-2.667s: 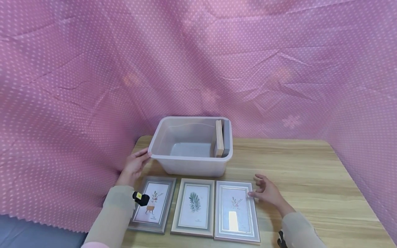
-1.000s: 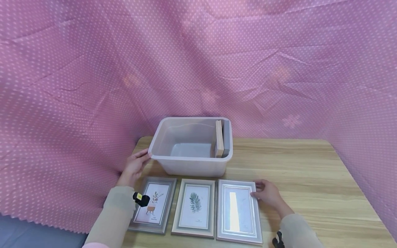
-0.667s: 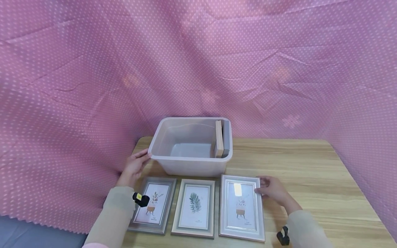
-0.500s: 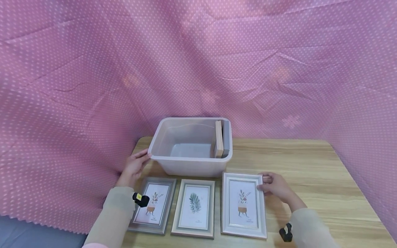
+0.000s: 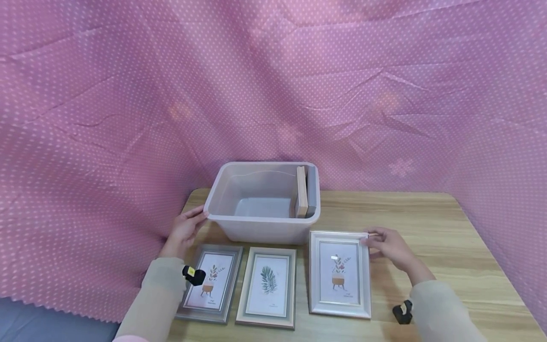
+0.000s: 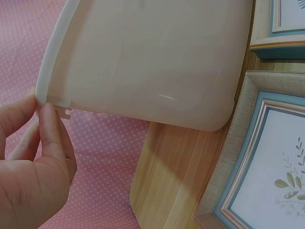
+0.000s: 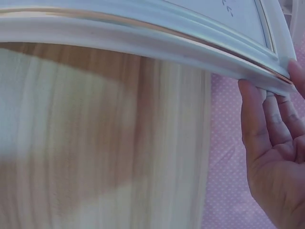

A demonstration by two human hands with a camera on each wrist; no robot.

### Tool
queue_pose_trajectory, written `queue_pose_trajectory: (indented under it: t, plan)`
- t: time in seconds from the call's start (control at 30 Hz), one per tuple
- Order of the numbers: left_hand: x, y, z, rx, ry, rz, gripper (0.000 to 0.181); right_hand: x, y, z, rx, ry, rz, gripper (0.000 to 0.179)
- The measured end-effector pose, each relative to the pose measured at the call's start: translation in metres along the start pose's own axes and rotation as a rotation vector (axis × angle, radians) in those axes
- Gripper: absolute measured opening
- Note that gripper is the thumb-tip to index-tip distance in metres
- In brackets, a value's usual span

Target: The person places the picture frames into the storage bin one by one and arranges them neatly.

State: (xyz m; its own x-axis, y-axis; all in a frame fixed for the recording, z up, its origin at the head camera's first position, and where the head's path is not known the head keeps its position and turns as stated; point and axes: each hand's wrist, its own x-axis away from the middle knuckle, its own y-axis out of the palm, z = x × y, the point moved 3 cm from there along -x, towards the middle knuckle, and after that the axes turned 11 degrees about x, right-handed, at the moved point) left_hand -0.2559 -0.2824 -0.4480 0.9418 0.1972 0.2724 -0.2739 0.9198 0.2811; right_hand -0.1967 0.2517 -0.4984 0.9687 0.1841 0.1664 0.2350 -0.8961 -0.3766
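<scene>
My right hand (image 5: 391, 247) pinches the upper right corner of a white picture frame (image 5: 314, 275) with a potted-plant print. That frame's far end is tilted up, and in the right wrist view the thumb lies on its face while the fingers (image 7: 255, 114) reach under its edge. My left hand (image 5: 185, 231) pinches the near left corner of a pale plastic bin's rim (image 5: 260, 219); in the left wrist view the thumb and fingertips meet around that rim (image 6: 47, 62). Inside the bin, a beige frame (image 5: 302, 190) and a grey frame (image 5: 312, 190) stand on edge against its right wall.
Two more picture frames lie face up in front of the bin: a grey one (image 5: 229, 285) at left and a cream one (image 5: 291, 287) with a green leaf print. The wooden table (image 5: 436, 237) extends to the right. A pink dotted cloth (image 5: 363, 95) hangs behind and at both sides.
My right hand has taken hold of the white frame's corner, raised its far end and shifted it right and away from the cream frame. The left hand stays on the bin's rim.
</scene>
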Motion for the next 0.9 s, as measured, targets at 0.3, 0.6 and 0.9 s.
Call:
queue_pose_trajectory:
  t: [0.3, 0.6, 0.9]
  plan:
    - [0.001, 0.002, 0.002, 0.003, 0.007, -0.006, 0.048, 0.001, -0.011, -0.016, 0.033, -0.061, -0.001, 0.060]
    - [0.004, 0.004, 0.005, 0.020, -0.010, 0.008, 0.048, 0.008, -0.033, -0.040, 0.185, -0.076, 0.055, 0.059]
    - [0.004, 0.004, 0.006, 0.015, -0.012, 0.015, 0.049, 0.014, -0.063, -0.063, 0.256, -0.109, 0.176, 0.054]
